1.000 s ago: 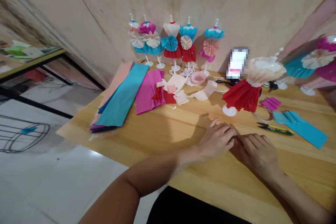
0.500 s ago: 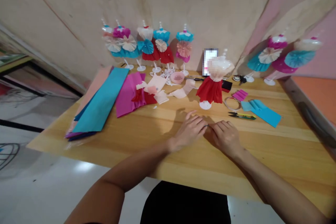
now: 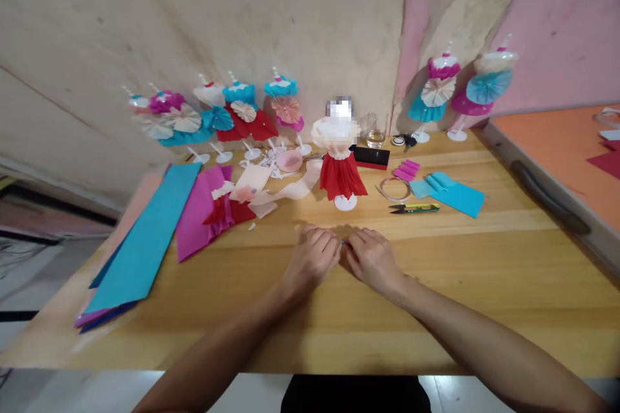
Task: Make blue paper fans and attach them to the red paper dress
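Both hands have kept their places against each other while the view has swung to the right, so an orange board (image 3: pixel 557 142) now shows past the right edge of the tabletop (image 3: pixel 484 284).

The left hand (image 3: pixel 312 259) and the right hand (image 3: pixel 372 259) rest knuckles-up near the middle of the tabletop, closer to the near edge than the far one. Their fingers are curled and drawn together, and the tips of the two hands meet. A blue sliver (image 3: pixel 342 242) is nipped between those tips; it is too small to tell what it is.

Just beyond the hands, a red paper dress (image 3: pixel 340 174) stands upright on a small white stand. To the right of it lie yellow-green snips (image 3: pixel 414 208), a thin ring (image 3: pixel 393 188), a pleated pink piece (image 3: pixel 407 170) and a folded blue paper (image 3: pixel 453 192), all apart from the hands.

Toward the left edge lie a long blue sheet (image 3: pixel 145 242) and a magenta sheet (image 3: pixel 196 222). A row of paper dress figures (image 3: pixel 217 115) stands along the far edge, with two more figures (image 3: pixel 460 87) near the far right corner.
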Motion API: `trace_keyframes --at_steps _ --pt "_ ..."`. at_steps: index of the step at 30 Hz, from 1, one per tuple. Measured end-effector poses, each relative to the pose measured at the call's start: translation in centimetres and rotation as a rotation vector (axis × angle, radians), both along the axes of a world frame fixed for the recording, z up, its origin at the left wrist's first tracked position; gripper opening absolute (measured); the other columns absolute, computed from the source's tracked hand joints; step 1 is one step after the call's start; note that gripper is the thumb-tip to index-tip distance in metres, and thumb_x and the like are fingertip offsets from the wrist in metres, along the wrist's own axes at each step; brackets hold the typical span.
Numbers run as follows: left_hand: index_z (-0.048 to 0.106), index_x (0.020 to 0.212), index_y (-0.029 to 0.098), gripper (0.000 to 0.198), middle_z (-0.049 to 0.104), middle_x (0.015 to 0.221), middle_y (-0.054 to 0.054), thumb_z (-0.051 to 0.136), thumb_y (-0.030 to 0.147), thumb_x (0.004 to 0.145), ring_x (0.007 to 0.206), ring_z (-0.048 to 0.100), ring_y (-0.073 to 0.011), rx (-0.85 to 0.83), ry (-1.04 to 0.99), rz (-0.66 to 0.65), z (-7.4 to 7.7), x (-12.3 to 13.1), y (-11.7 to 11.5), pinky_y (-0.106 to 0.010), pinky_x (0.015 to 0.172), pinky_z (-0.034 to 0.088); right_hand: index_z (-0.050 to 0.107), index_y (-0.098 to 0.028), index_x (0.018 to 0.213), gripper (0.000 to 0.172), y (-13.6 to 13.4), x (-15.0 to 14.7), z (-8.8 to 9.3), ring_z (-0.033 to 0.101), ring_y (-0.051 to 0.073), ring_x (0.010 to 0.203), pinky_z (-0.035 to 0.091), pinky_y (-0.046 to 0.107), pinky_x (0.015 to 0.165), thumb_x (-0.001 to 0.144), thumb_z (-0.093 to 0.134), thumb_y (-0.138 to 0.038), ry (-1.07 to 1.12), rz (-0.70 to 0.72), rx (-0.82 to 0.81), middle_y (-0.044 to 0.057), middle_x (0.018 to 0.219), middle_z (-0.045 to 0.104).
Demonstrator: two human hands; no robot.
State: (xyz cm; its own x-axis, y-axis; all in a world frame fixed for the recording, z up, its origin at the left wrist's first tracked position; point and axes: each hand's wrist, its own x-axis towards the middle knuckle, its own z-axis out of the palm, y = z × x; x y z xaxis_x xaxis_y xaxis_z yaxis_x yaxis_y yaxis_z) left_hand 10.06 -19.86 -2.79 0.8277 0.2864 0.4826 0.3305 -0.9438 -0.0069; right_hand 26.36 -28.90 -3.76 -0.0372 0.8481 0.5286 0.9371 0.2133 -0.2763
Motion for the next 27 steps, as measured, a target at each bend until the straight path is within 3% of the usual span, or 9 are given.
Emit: trace_keyframes --at_steps 5,9,13,17,27 --pt "0.062 0.096 0.019 0.015 0.069 0.087 -0.003 0.048 0.014 0.095 0.103 0.063 -0.0192 0.105 0.014 -0.017 -0.2 -0.1 -0.4 -0.043 0.107 0.033 0.054 -0.02 0.083 0.006 -0.1 0.1 -0.2 0.054 0.019 0.074 0.041 0.03 0.069 0.089 0.053 -0.017 0.175 -0.004 -0.027 0.005 0.078 0.061" --pt "0.062 0.1 0.019 0.013 0.07 0.094 -0.003 0.05 0.016 0.095 0.103 0.063 -0.0204 -0.021 0.029 -0.012 -0.3 0.3 -0.4 -0.047 0.109 0.033 0.053 -0.019 0.081 0.008 0.0 0.9 -0.8 0.055 0.017 0.073 0.041 0.028 0.067 0.085 0.056 -0.014 0.226 0.01 -0.051 0.003 0.077 0.06" --pt "0.063 0.103 0.02 0.013 0.071 0.098 -0.004 0.054 0.018 0.094 0.101 0.063 -0.0213 -0.106 -0.027 -0.034 -0.2 0.7 -0.4 -0.047 0.106 0.037 0.058 -0.018 0.088 0.007 -0.5 1.5 -0.5 0.055 0.021 0.08 0.043 0.033 0.074 0.091 0.053 -0.021 0.034 0.073 0.016 0.007 0.084 0.063" --pt "0.063 0.102 0.02 0.012 0.071 0.098 -0.004 0.055 0.019 0.093 0.1 0.063 -0.0208 -0.149 -0.067 -0.035 0.0 0.8 -0.5 -0.046 0.103 0.04 0.06 -0.017 0.087 0.015 -0.8 1.8 0.2 0.055 0.022 0.078 0.042 0.035 0.071 0.096 0.049 -0.023 -0.176 0.097 0.055 0.007 0.081 0.063" --pt "0.064 0.097 0.02 0.014 0.07 0.093 -0.003 0.05 0.019 0.094 0.092 0.062 -0.0172 -0.242 -0.06 -0.034 -0.4 1.2 -0.3 -0.044 0.103 0.04 0.06 -0.017 0.082 0.011 -0.7 1.5 0.6 0.055 0.021 0.074 0.04 0.035 0.068 0.091 0.055 -0.023 -0.185 0.002 0.013 0.007 0.076 0.062"
